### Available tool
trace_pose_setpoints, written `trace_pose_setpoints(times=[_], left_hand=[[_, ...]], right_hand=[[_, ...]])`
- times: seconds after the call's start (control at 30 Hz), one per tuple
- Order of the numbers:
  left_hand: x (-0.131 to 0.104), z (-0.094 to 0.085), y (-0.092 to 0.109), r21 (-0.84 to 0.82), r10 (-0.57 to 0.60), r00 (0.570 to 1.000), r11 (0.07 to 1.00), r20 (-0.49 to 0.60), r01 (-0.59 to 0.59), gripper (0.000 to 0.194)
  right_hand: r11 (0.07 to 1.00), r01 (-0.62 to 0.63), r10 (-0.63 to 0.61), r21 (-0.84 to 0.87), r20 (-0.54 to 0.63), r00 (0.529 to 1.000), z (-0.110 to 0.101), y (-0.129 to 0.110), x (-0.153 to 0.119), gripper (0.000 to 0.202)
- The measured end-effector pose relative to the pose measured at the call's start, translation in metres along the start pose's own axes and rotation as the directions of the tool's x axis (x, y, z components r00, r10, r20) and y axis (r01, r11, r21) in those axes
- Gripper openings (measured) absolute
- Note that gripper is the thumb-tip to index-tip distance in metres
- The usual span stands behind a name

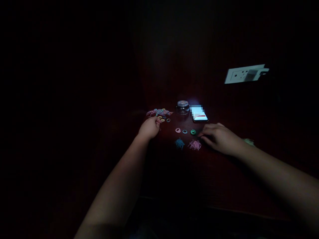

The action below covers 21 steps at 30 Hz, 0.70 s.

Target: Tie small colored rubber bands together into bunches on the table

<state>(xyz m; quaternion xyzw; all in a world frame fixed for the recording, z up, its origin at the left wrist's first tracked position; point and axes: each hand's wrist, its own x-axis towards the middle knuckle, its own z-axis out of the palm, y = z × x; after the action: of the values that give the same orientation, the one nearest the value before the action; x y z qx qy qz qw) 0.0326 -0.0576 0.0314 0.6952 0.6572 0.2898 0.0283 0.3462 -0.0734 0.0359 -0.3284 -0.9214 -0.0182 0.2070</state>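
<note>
My left hand (150, 127) is closed with the fingertips pinched at the near edge of a mixed pile of small coloured elastic hair ties (160, 112). What it pinches, if anything, is too small to make out. Over on the right, my right hand (219, 136) has its fingers drawn together just beside a green hair tie (193, 132); its grip is too dark to read. A blue hair tie (184, 131) and a pink hair tie (177, 130) lie in a row with the green one. Nearer me are a pile of blue bands (179, 143) and a pile of pink bands (195, 145).
A clear lidded jar (182, 108) stands behind the row, with a lit phone (200, 114) to its right. Pale green bands (249, 142) lie partly hidden behind my right forearm. A socket plate (243, 74) is on the wall. The surroundings are very dark.
</note>
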Motion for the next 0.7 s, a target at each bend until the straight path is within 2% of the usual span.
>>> trace_pose_setpoints(times=[0.1,0.2,0.37,0.47,0.7], left_hand=[[-0.002,-0.009,-0.019,0.021,-0.175,0.985,0.984,0.01,0.174,0.019],[-0.004,-0.011,-0.029,0.014,-0.26,0.964,0.966,0.053,0.259,0.021],[-0.003,-0.002,-0.034,0.002,-0.198,0.966,0.98,0.164,0.2,0.029],[-0.001,0.004,-0.037,-0.01,-0.164,0.976,0.986,0.141,0.167,0.026],[0.002,0.008,-0.038,0.021,-0.23,0.97,0.973,0.082,0.229,0.009]], right_hand=[[1.0,0.013,-0.013,0.009,-0.017,1.0,0.0,0.006,-0.002,0.021],[1.0,0.01,-0.01,0.008,-0.007,1.0,-0.001,0.013,-0.004,0.021],[0.999,-0.004,0.005,0.036,-0.024,1.0,-0.002,0.022,-0.007,0.022],[0.998,-0.009,0.012,0.062,-0.043,0.999,-0.003,0.023,-0.008,0.021],[0.995,-0.013,0.017,0.094,-0.048,0.999,-0.004,0.02,-0.008,0.021]])
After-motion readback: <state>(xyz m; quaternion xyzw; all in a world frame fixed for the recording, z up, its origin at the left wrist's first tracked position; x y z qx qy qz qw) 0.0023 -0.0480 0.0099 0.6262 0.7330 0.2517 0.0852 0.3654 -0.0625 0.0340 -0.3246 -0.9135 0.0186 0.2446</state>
